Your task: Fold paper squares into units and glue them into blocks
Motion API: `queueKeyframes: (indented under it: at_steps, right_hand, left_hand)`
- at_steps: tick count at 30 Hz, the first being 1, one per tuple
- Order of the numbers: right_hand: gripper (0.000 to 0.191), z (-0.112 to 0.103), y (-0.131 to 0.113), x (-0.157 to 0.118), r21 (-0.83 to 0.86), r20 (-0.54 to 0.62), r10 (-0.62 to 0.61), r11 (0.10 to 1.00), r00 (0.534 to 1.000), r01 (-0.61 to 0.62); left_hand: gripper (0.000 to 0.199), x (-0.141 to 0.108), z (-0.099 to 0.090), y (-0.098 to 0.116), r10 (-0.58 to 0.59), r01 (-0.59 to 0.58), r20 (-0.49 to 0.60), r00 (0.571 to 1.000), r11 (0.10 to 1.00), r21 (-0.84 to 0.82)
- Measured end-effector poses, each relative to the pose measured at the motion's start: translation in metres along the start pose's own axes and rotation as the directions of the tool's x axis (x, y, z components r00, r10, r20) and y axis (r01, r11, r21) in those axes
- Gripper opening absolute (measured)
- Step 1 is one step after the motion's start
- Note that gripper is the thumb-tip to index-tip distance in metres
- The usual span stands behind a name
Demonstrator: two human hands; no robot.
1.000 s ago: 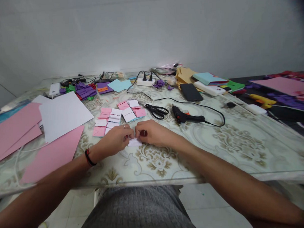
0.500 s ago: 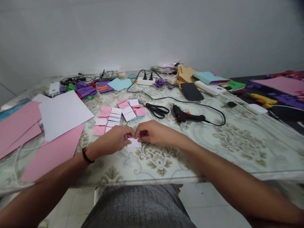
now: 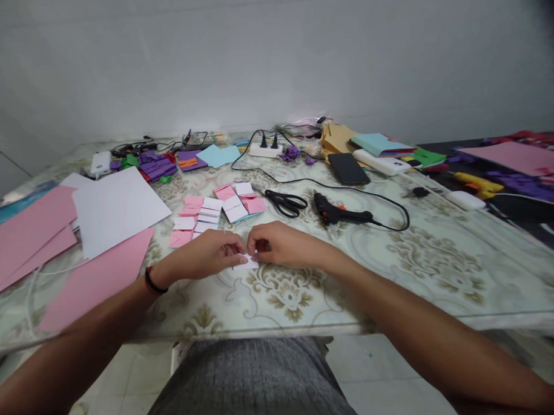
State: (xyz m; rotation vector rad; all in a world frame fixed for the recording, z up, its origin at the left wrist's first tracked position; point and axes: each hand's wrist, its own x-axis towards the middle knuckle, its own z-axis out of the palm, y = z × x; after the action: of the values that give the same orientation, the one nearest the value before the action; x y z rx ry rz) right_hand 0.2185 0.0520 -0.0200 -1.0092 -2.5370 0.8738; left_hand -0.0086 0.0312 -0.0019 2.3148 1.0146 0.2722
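A small white piece of paper point(image 3: 248, 265) lies on the patterned tablecloth, between my two hands. My left hand point(image 3: 215, 253), with a dark band at the wrist, has its fingers closed on the paper's left and upper part. From the other side my right hand point(image 3: 278, 244) pinches the paper's upper right edge, fingers curled. Fingertips of both hands nearly meet over it and hide its far edge. Just beyond are folded pink and white paper pieces point(image 3: 234, 208) in a loose group. Black-handled scissors point(image 3: 286, 203) lie past my right hand.
A black glue gun point(image 3: 343, 211) with a looping cord sits at the right, near a black phone point(image 3: 348, 168). White sheets point(image 3: 117, 207) and pink sheets point(image 3: 98, 280) spread over the left side. A power strip point(image 3: 266, 150) stands at the back. A yellow glue gun point(image 3: 478, 184) lies far right.
My left thumb has moved slightly right across the white paper, covering more of it. Both hands stay in nearly the same place, and the other things have not moved.
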Motion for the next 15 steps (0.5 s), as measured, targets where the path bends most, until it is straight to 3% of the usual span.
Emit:
queueKeyframes:
  at_steps: [2,9,15]
  right_hand:
    - [0.013,0.0001,-0.0008,0.0007,0.002,-0.005,-0.012,1.000,1.000,0.012]
    - [0.018,0.0025,-0.0029,0.0003,0.049,-0.009,0.032,0.998,0.999,-0.031]
    - [0.013,0.0046,-0.0008,0.0007,0.089,0.027,0.052,0.995,0.998,-0.054]
  left_hand:
    - [0.022,0.0005,0.0010,0.0018,-0.020,0.020,0.002,1.000,1.000,-0.022]
    - [0.006,0.0018,0.0083,0.0024,-0.091,0.089,-0.078,0.993,0.996,-0.032]
    - [0.004,0.0022,0.0093,-0.0025,-0.123,0.119,-0.068,0.990,0.991,-0.054]
